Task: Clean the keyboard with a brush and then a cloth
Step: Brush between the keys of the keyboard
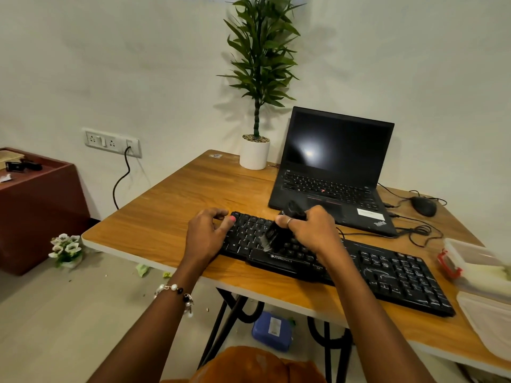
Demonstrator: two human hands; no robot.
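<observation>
A long black keyboard (387, 275) lies slanted across the wooden desk (171, 214). My right hand (312, 230) is closed around a black brush (273, 237), whose bristles point down and left onto the keys in the keyboard's left half. My left hand (206, 233) rests on the keyboard's left end, thumb on the top corner, fingers curled over the edge. No cloth is clearly seen.
An open black laptop (334, 172) sits just behind the keyboard, a potted plant (255, 153) left of it, a mouse (423, 205) with cables to the right. A clear plastic box (475, 264) with a red clip stands at the desk's right edge.
</observation>
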